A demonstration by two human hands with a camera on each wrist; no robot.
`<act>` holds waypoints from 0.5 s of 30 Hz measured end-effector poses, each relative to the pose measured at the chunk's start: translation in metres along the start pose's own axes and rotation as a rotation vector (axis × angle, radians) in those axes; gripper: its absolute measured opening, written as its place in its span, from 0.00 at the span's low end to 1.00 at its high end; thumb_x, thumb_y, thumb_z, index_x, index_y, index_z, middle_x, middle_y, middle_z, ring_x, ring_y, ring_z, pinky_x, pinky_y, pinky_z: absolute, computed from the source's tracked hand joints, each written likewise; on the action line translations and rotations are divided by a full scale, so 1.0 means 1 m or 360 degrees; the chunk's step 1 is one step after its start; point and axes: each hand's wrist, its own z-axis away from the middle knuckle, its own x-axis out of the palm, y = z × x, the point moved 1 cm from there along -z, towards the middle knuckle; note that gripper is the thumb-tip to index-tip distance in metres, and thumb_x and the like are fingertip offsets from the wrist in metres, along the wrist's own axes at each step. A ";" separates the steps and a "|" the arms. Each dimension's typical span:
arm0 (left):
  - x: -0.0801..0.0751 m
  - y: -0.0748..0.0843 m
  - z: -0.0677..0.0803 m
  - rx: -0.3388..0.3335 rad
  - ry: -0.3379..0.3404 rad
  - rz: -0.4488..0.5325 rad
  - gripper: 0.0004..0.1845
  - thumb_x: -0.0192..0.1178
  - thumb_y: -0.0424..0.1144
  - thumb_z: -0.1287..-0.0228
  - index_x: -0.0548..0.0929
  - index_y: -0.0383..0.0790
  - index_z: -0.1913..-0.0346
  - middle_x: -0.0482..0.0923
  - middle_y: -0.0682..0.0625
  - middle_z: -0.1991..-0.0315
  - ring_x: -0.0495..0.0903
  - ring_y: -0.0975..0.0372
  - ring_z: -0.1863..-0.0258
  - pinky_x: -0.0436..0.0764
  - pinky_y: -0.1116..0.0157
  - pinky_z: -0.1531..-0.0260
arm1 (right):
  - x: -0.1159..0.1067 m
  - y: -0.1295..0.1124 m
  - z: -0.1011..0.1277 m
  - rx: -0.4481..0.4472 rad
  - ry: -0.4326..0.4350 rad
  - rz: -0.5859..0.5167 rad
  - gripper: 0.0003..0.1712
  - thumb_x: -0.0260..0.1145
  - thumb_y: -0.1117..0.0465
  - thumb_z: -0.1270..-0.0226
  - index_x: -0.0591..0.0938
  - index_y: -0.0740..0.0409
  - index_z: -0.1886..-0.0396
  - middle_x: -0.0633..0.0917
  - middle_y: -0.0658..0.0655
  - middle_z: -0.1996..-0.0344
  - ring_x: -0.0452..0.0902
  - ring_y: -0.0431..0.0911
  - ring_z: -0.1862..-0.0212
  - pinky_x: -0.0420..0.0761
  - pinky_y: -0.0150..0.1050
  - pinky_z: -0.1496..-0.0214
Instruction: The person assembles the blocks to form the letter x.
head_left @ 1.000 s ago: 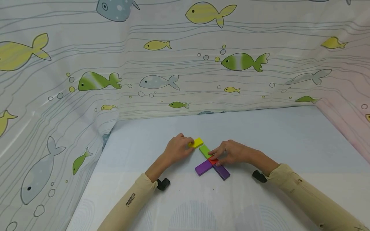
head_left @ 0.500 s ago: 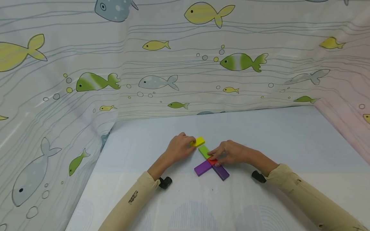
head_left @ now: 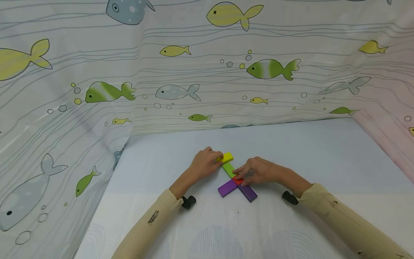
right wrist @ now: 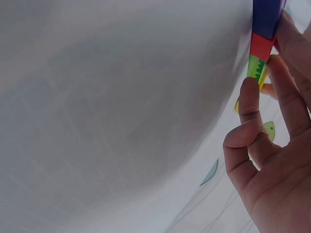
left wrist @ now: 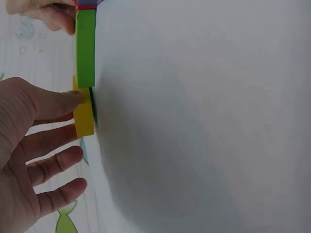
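My left hand (head_left: 205,163) pinches a yellow block (head_left: 228,157) between thumb and index finger; the other fingers are spread apart in the left wrist view. The yellow block lies against the far end of a green block (left wrist: 86,48). Beyond the green one comes a red block (head_left: 238,181), partly covered by my right hand (head_left: 261,170). That hand holds the red block with thumb and fingers, and a fingertip touches the green block. A purple block (head_left: 227,188) and a dark purple block (head_left: 248,193) meet at the red one, pointing left and right toward me.
The blocks lie on a pale tabletop (head_left: 207,216). A fish-patterned sheet (head_left: 210,79) hangs behind and along the left, with a pinkish stretch at right. Black devices (head_left: 189,202) sit under both wrists.
My left hand has slid the yellow block rightward; its gap to the green block's end has closed. My right hand has stayed in place on the red and green blocks.
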 end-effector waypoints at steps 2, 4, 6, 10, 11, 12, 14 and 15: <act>0.000 0.002 -0.003 0.0016 -0.0007 -0.0010 0.11 0.66 0.44 0.35 0.86 0.45 0.53 0.86 0.53 0.56 0.74 0.60 0.64 0.75 0.67 0.68 | 0.000 -0.001 0.000 0.0000 -0.0001 -0.0006 0.18 0.76 0.54 0.41 0.88 0.46 0.50 0.83 0.45 0.45 0.74 0.49 0.37 0.72 0.53 0.39; 0.000 0.004 -0.005 0.0031 -0.0008 -0.0012 0.11 0.66 0.44 0.35 0.86 0.45 0.53 0.86 0.53 0.56 0.74 0.59 0.64 0.75 0.67 0.68 | 0.000 -0.002 0.000 -0.0003 -0.0003 -0.0009 0.18 0.76 0.54 0.42 0.88 0.47 0.50 0.83 0.45 0.45 0.74 0.49 0.37 0.72 0.53 0.39; -0.001 0.006 -0.008 0.0044 -0.0011 -0.0010 0.11 0.65 0.44 0.34 0.86 0.45 0.53 0.86 0.53 0.56 0.74 0.59 0.64 0.75 0.67 0.68 | 0.000 -0.002 0.001 -0.0006 -0.0002 -0.0010 0.18 0.76 0.54 0.41 0.88 0.47 0.50 0.83 0.45 0.45 0.73 0.49 0.37 0.72 0.53 0.39; -0.002 0.009 -0.013 0.0062 -0.0018 -0.0004 0.10 0.65 0.43 0.34 0.87 0.45 0.53 0.86 0.53 0.56 0.74 0.59 0.64 0.75 0.67 0.69 | -0.001 -0.002 0.000 -0.0021 0.0001 -0.0017 0.18 0.76 0.54 0.41 0.88 0.47 0.50 0.83 0.45 0.45 0.73 0.49 0.37 0.72 0.53 0.39; -0.002 0.010 -0.014 0.0066 -0.0020 -0.0006 0.10 0.65 0.43 0.34 0.87 0.45 0.53 0.86 0.53 0.56 0.74 0.60 0.64 0.75 0.68 0.69 | -0.001 -0.001 0.000 -0.0025 0.0000 -0.0018 0.18 0.76 0.54 0.41 0.88 0.47 0.50 0.83 0.45 0.45 0.73 0.49 0.37 0.72 0.53 0.39; -0.002 0.011 -0.016 0.0072 -0.0021 -0.0006 0.10 0.65 0.43 0.34 0.87 0.45 0.53 0.86 0.53 0.56 0.74 0.60 0.64 0.75 0.68 0.69 | -0.001 -0.001 0.000 -0.0029 0.0000 -0.0020 0.18 0.76 0.54 0.42 0.88 0.47 0.50 0.83 0.45 0.45 0.74 0.49 0.37 0.72 0.53 0.39; -0.002 0.013 -0.019 0.0086 -0.0021 -0.0005 0.10 0.65 0.43 0.34 0.87 0.45 0.53 0.86 0.54 0.55 0.74 0.60 0.64 0.74 0.68 0.69 | -0.002 -0.001 0.000 -0.0030 -0.0003 -0.0018 0.18 0.76 0.54 0.42 0.88 0.47 0.50 0.83 0.45 0.45 0.74 0.49 0.37 0.72 0.54 0.39; -0.002 0.014 -0.021 0.0092 -0.0020 -0.0007 0.10 0.65 0.43 0.34 0.87 0.45 0.53 0.86 0.54 0.55 0.74 0.60 0.64 0.74 0.68 0.69 | -0.002 -0.001 0.000 -0.0031 -0.0004 -0.0017 0.18 0.75 0.54 0.41 0.88 0.47 0.50 0.83 0.45 0.45 0.74 0.49 0.37 0.71 0.54 0.38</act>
